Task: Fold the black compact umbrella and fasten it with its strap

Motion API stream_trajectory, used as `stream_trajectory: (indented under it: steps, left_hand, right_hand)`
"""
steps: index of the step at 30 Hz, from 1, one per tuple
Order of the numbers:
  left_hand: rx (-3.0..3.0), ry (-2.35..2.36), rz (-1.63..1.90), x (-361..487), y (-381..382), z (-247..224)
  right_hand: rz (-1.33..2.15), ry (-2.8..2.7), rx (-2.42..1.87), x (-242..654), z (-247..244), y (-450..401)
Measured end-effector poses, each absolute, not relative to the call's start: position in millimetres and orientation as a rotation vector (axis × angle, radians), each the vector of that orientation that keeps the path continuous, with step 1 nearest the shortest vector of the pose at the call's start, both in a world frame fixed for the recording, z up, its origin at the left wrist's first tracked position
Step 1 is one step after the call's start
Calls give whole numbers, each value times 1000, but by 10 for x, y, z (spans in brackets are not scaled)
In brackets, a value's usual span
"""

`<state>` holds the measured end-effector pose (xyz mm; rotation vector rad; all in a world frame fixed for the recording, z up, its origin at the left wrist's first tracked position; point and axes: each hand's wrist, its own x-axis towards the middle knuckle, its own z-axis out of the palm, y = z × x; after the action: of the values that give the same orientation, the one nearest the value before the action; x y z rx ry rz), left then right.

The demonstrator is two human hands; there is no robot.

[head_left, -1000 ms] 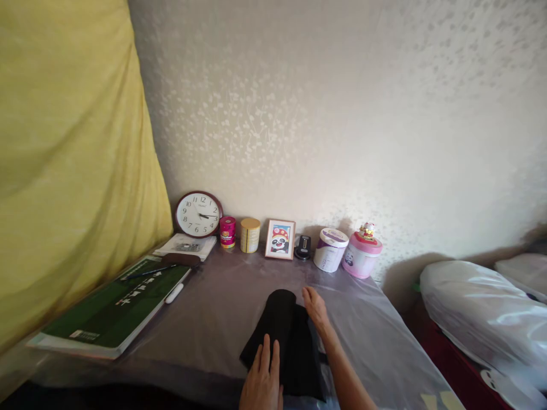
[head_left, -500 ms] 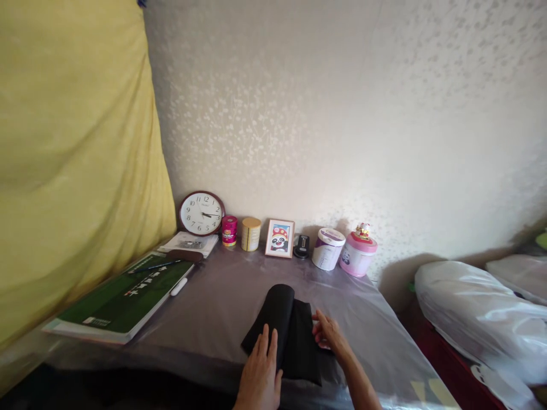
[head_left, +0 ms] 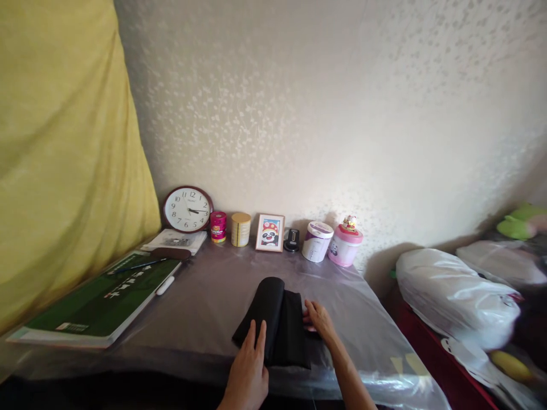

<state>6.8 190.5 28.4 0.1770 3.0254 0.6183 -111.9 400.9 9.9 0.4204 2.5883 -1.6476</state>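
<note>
Two hands, black fabric — right grip unclear.

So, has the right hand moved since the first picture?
Yes: judged against the picture frame, the right hand has come nearer the camera and slightly rightward.

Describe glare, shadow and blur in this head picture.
Head view throughout: glare on the plastic table cover and white bag; soft shadow on the wall left of the bag; little detail in the black item; blur on the green object, far right.
</note>
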Motion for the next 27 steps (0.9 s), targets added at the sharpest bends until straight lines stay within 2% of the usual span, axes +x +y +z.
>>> stream_trajectory:
  steps: [5,14,21,27]
  left_hand:
    - [182,3041,650,56,1895,239]
    - [189,3045,557,67,1937,266]
    - [161,3030,514,63,1962,281]
    - [152,3058,506,58,1966,239]
  right_hand:
    - [-1706,2497,458,-1139,103,3896]
    - [-1385,3070,268,-1219,218,3767]
    - [-1641,2863,211,-1325,218,3670]
    - [-1844,2649,89,-1346,418,3495]
